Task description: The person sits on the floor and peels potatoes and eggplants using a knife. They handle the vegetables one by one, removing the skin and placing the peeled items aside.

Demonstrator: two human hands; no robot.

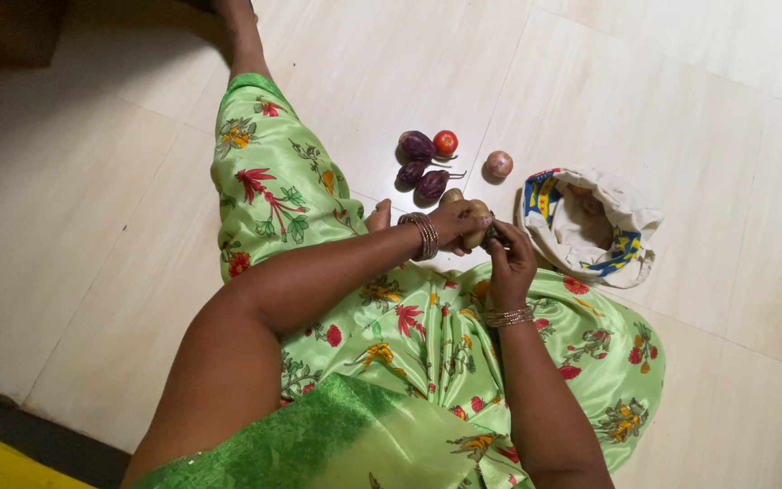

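I sit on a pale tiled floor in a green flowered garment [427, 335]. My left hand [457, 224] is closed around a brown potato [477, 226], held above my lap. My right hand [509, 263] touches the potato's right end with pinched fingers; something small and dark shows at the fingertips, and I cannot tell what it is. Both wrists wear metal bangles. Another potato [450, 195] lies just behind my left hand.
Three small purple aubergines [420, 163], a red tomato [445, 142] and an onion [499, 164] lie on the floor beyond my hands. A white cloth bag [590, 226] with a coloured print sits open at the right. A yellow edge shows at bottom left.
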